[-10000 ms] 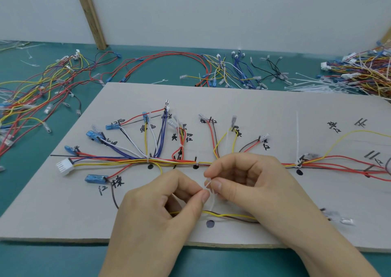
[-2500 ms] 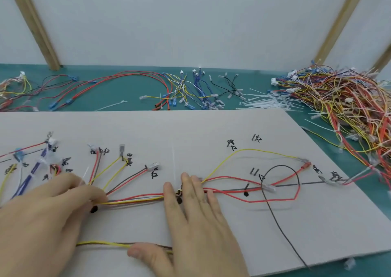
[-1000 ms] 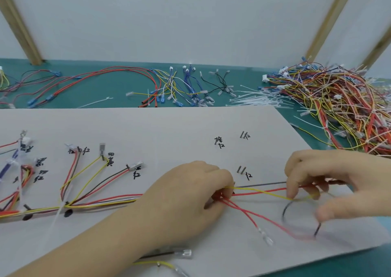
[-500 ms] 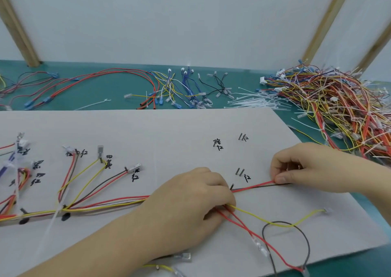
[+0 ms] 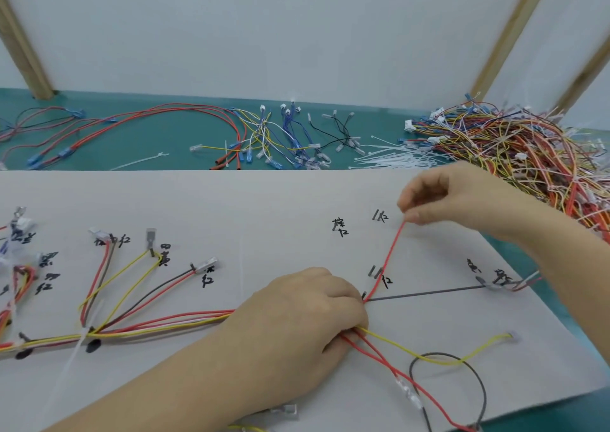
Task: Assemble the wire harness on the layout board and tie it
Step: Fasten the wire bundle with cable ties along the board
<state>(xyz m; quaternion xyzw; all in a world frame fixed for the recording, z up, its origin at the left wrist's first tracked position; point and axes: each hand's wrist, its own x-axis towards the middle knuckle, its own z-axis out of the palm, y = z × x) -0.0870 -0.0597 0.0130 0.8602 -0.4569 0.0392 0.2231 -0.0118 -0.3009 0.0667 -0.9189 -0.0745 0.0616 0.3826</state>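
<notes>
The grey layout board [image 5: 264,207] carries the wire harness [image 5: 158,327], a red, yellow and white bundle running left to right with branches fanning up to handwritten labels. My left hand [image 5: 297,319] holds the bundle down at its right junction, fingers curled over the wires. My right hand [image 5: 455,197] pinches the end of a red wire [image 5: 388,260] and holds it taut up to the upper label. A black wire [image 5: 425,292] runs right from the junction. A yellow wire [image 5: 439,354], red wires [image 5: 379,355] and a black loop [image 5: 478,378] trail loose toward the board's near edge.
A big tangle of finished harnesses [image 5: 528,157] lies at the right. White cable ties [image 5: 396,159] and loose short wires [image 5: 284,141] sit on the green table beyond the board. Long red wires [image 5: 132,121] lie at the back left. Wooden posts stand against the wall.
My right hand has lifted the red wire away from the black one and carried its end up and back to the upper label. My left hand stays on the junction.
</notes>
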